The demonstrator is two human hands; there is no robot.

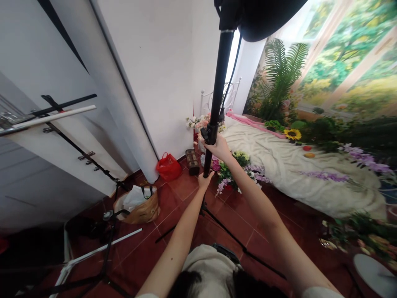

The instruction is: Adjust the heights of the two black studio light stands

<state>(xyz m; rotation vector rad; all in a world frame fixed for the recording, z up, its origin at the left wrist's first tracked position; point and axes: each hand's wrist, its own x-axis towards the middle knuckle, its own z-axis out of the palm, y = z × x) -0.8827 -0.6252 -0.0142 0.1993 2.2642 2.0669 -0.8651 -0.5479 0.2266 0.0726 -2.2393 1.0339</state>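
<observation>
A black light stand point(219, 78) rises upright in front of me, with a large dark lamp head point(266, 16) at its top and a cable hanging beside the pole. My right hand point(218, 147) is wrapped round the pole at a collar with a black knob point(204, 134). Lower down, my left hand point(205, 180) grips the same pole, its thumb pointing up to the right. The stand's thin legs point(226, 234) spread over the red tiled floor.
A bed with a cream blanket point(266, 153), flowers and a sunflower point(292, 133) lies right. A red bag point(169, 166), small chest point(192, 162) and woven basket point(142, 207) sit on the floor. Another stand point(108, 244) is left; a round white object point(374, 275) is lower right.
</observation>
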